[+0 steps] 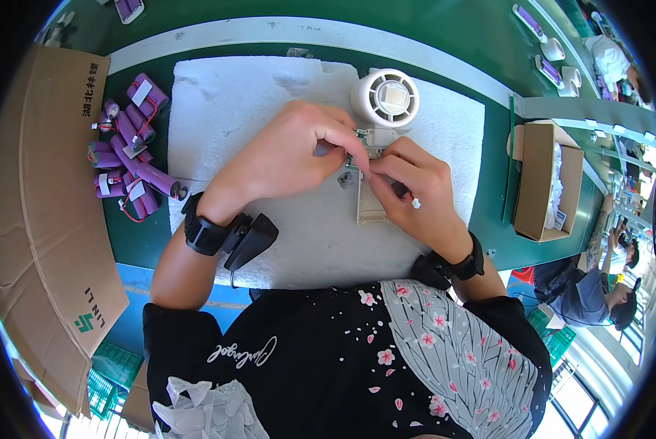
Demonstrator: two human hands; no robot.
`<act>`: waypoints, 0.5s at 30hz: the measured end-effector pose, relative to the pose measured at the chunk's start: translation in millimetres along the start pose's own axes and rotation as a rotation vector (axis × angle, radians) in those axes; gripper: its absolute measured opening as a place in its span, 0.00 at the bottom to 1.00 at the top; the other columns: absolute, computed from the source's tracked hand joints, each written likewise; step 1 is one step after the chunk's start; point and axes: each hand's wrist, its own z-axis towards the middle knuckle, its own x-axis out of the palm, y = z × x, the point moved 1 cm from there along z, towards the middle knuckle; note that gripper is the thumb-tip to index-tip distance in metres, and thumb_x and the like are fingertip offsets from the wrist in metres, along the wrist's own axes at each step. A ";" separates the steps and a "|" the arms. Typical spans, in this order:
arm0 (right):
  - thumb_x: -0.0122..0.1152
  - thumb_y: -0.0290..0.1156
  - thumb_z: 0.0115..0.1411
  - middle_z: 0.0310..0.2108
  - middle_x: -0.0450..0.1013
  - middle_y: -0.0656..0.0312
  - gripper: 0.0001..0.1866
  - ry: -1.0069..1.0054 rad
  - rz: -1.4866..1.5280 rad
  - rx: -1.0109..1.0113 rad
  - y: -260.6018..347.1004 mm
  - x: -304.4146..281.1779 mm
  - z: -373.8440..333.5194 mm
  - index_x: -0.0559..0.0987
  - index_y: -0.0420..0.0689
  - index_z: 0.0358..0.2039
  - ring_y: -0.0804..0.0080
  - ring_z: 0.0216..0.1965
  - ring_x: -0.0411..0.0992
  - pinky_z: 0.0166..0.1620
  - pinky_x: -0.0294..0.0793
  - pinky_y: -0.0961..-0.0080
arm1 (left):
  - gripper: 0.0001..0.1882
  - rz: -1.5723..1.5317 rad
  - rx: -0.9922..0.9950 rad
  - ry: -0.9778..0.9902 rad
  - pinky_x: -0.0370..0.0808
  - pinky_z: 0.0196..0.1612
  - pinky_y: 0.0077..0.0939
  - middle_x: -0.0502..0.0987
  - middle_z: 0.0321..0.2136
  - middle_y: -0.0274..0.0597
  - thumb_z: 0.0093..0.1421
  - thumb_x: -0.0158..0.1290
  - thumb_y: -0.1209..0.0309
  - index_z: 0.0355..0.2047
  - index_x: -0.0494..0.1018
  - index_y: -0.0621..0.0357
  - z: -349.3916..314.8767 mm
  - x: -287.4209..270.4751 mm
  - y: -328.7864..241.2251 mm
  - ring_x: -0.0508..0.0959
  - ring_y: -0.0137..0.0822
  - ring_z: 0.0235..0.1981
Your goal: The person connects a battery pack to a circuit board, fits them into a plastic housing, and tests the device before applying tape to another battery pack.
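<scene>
A handheld fan lies on the white foam pad, its round white head (392, 98) at the far end and its open cream handle shell (370, 206) running toward me. A small green circuit board (360, 136) shows at the top of the handle. My left hand (299, 154) is closed, its thumb and forefinger pinching at the board's edge. My right hand (419, 186) is closed too, fingertips meeting the left ones over the handle. A small white-ended piece (416, 203) sticks out of the right hand; its kind is unclear. The fingers hide what lies between the fingertips.
Purple battery cells (134, 143) with red wires are piled left of the foam pad (225, 88). A large cardboard box (57, 183) stands at the left, a smaller open box (548, 183) at the right. Beyond the white rail lie more fan parts (553, 50). Other people sit far right.
</scene>
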 end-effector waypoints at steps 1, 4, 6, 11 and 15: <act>0.64 0.17 0.45 0.24 0.68 0.63 0.06 -0.001 -0.001 0.001 -0.4 -0.5 0.2 0.79 0.40 0.26 0.74 0.18 0.68 0.20 0.63 0.81 | 0.11 0.000 0.001 0.001 0.74 0.38 0.24 0.74 0.31 0.38 0.47 0.54 0.86 0.29 0.79 0.59 -0.1 1.1 -0.9 0.76 0.34 0.32; 0.64 0.18 0.45 0.24 0.68 0.62 0.06 0.015 -0.011 -0.024 -0.9 -1.3 0.4 0.79 0.40 0.26 0.74 0.18 0.67 0.19 0.62 0.80 | 0.09 -0.200 0.079 -0.053 0.74 0.36 0.22 0.73 0.31 0.37 0.48 0.55 0.86 0.29 0.76 0.61 -1.1 7.5 -5.3 0.76 0.31 0.32; 0.64 0.18 0.45 0.24 0.68 0.62 0.06 0.009 -0.005 -0.021 -1.3 -0.3 0.2 0.79 0.40 0.26 0.73 0.18 0.67 0.19 0.62 0.80 | 0.08 -0.176 0.095 -0.086 0.74 0.34 0.23 0.74 0.29 0.37 0.49 0.55 0.85 0.29 0.75 0.60 0.7 12.7 -3.6 0.76 0.31 0.30; 0.63 0.18 0.45 0.24 0.67 0.62 0.07 0.006 -0.053 -0.046 -3.6 0.5 -0.3 0.77 0.41 0.27 0.70 0.18 0.67 0.19 0.63 0.78 | 0.06 -0.148 0.109 -0.157 0.73 0.29 0.22 0.74 0.25 0.37 0.48 0.57 0.82 0.27 0.73 0.60 1.9 18.6 0.9 0.75 0.31 0.25; 0.61 0.19 0.46 0.25 0.66 0.62 0.08 0.054 -0.153 -0.035 0.6 0.9 0.5 0.75 0.43 0.29 0.68 0.18 0.68 0.20 0.64 0.76 | 0.07 -0.150 0.090 -0.161 0.71 0.28 0.22 0.73 0.26 0.37 0.47 0.59 0.81 0.26 0.72 0.60 1.4 19.9 1.9 0.74 0.32 0.24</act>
